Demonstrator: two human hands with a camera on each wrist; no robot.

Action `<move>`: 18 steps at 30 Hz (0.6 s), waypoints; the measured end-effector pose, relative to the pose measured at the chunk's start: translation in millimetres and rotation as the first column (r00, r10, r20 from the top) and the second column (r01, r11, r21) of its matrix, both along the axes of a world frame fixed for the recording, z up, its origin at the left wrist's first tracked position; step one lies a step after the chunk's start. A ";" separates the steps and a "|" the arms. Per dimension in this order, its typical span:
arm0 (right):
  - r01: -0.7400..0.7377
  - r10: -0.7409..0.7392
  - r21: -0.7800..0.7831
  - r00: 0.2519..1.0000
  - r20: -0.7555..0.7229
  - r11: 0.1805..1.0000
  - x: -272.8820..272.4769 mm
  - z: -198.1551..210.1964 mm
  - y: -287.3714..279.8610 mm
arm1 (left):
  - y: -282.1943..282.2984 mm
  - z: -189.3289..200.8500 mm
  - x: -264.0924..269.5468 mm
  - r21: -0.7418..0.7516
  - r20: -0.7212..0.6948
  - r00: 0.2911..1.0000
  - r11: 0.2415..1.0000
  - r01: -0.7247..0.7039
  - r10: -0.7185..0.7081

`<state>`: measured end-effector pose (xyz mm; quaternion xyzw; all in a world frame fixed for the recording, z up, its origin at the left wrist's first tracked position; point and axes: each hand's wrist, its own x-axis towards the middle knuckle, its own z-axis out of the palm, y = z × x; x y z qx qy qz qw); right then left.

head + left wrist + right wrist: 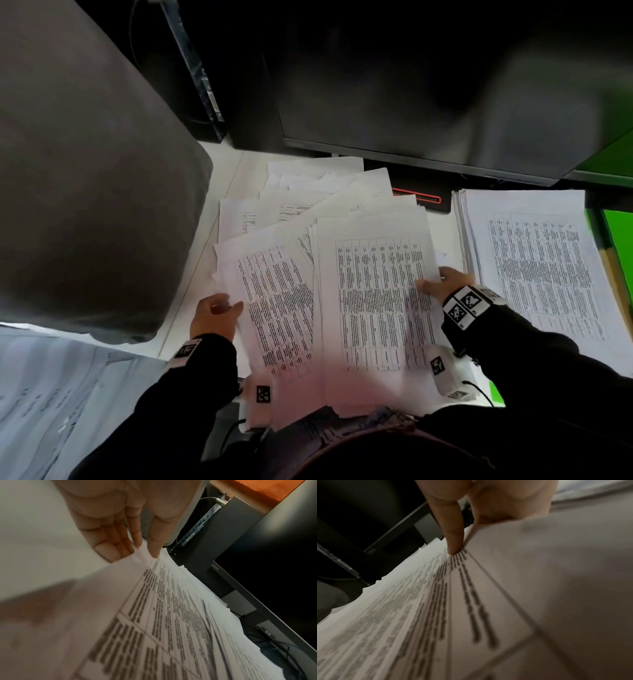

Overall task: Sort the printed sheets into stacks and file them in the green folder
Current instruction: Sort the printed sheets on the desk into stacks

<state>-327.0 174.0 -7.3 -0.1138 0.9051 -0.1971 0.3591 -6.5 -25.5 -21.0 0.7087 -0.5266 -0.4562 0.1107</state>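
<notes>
Head view: left hand (214, 313) pinches the left edge of a tilted sheet (274, 301); right hand (442, 282) grips the right edge of a bundle of sheets (373, 291), thumb on top. Loose sheets (308, 195) fan out behind on the desk (226, 171). A squared stack (534, 267) lies to the right, and the green folder (620, 240) shows as a strip at the far right edge.

Risk, as I judge it: the left grip is thin, so the sheet could slide or fold, and dragging the bundle could scatter the fan or mix sorted pages.

Left wrist view: shows what the head view hides, the fingers (113, 547) under the paper edge and the thumb above, barely catching it.

Right wrist view: thumb pressed on the print, remaining fingers hidden beneath the bundle. No folder visible here.
</notes>
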 end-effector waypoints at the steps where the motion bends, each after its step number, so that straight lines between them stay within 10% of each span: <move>1: -0.011 0.010 0.023 1.000 0.013 1.000 -0.6 -4.6 2.4 | 2.2 0.2 -1.2 -0.008 -0.022 1.000 1.000 -0.016 0.016; 18: -0.025 0.026 -0.018 0.996 0.091 1.000 -3.6 -10.3 12.2 | -4.9 23.1 -22.7 -0.182 -0.003 1.000 0.983 -0.019 0.018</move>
